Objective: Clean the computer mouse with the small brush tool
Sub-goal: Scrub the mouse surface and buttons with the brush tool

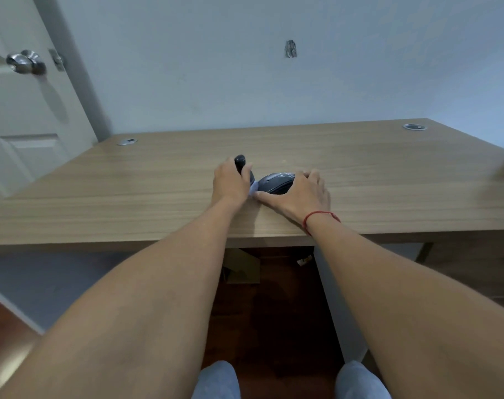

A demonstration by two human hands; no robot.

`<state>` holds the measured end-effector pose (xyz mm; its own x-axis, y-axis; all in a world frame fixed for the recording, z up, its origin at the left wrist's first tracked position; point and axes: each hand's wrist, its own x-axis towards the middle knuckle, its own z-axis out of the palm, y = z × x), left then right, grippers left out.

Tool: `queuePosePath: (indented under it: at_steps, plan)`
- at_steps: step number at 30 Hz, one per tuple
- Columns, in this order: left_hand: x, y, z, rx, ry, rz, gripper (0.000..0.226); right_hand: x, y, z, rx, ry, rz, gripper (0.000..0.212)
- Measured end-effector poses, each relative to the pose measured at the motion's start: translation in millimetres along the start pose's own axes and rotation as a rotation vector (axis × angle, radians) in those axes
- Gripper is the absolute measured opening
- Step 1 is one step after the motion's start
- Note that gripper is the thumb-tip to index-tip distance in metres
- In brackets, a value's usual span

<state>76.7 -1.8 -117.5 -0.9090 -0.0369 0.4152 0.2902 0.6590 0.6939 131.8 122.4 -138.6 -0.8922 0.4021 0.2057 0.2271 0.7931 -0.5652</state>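
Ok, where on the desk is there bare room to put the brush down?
Bare desk lies left of the left hand, up to the grommet. More lies right of the right hand. Crowded only mid-desk, around the mouse and brush.

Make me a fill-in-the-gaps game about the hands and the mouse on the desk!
1. The left hand grips a small brush tool with a ____ handle.
2. The right hand steadies the dark computer ____ on the wooden desk.
3. A ____ string bracelet circles the right wrist.
4. The brush's pale bristles point toward the mouse from its ____ side.

Missing words: black; mouse; red; left
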Motion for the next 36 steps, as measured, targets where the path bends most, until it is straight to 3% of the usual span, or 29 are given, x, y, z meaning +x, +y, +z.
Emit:
queuePosePath:
  at_steps: [7,12,18,25,30,36]
  plan:
    - [-3,15,-6,-0.180,0.056,0.013,0.027,2,2,0,0.041,-0.042,-0.044,0.091]
    - [-8,1,-3,-0.033,-0.011,0.004,0.034,-2,2,-1,0.080,-0.051,-0.040,0.085]
    - [-4,27,-7,-0.191,0.055,0.049,0.029,2,4,-1,0.099,-0.056,-0.044,0.096]
    - [-6,5,-4,0.092,0.019,0.047,0.036,-1,4,-3,0.115,-0.052,-0.067,0.100]
    - [-7,30,-3,-0.175,0.070,0.060,0.029,-2,4,-3,0.117,-0.059,-0.075,0.086]
    - [-15,10,5,0.058,0.062,0.014,0.036,-5,4,-5,0.145,-0.049,-0.092,0.086]
